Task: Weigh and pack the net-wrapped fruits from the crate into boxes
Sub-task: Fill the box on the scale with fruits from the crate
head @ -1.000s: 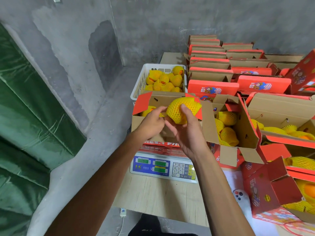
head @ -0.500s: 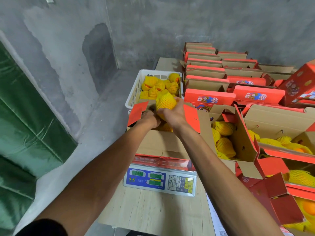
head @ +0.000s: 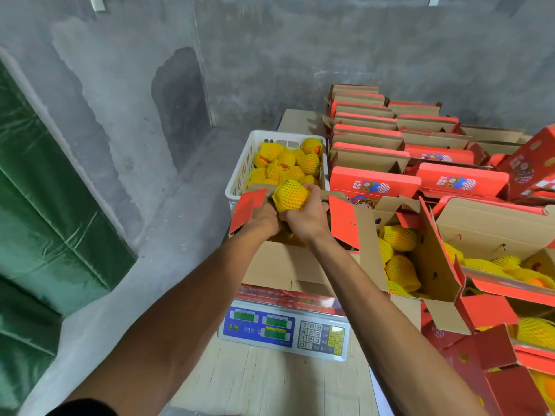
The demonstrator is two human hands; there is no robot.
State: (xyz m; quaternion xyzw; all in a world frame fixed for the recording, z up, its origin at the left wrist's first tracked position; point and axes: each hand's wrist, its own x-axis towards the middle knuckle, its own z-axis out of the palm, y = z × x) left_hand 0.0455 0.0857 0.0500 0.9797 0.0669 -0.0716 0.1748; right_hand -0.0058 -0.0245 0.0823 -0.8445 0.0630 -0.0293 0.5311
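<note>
My right hand (head: 306,216) grips a fruit in yellow foam net (head: 289,196) over the far edge of an open red-and-brown box (head: 288,267) that stands on a digital scale (head: 285,330). My left hand (head: 262,219) is down inside that box beside it, fingers hidden among the netted fruits there. Just behind the box, a white plastic crate (head: 240,172) holds several more net-wrapped fruits (head: 288,163).
Open boxes with netted fruit (head: 399,259) fill the right side. Stacks of flat red boxes (head: 375,184) stand behind them against the grey wall. The scale sits on a pale wooden tabletop (head: 270,382). A green tarp (head: 45,223) hangs at left.
My right hand has carried the netted fruit from over the box's near side toward its far edge by the crate. My left hand has stayed in the box. The view has tilted down.
</note>
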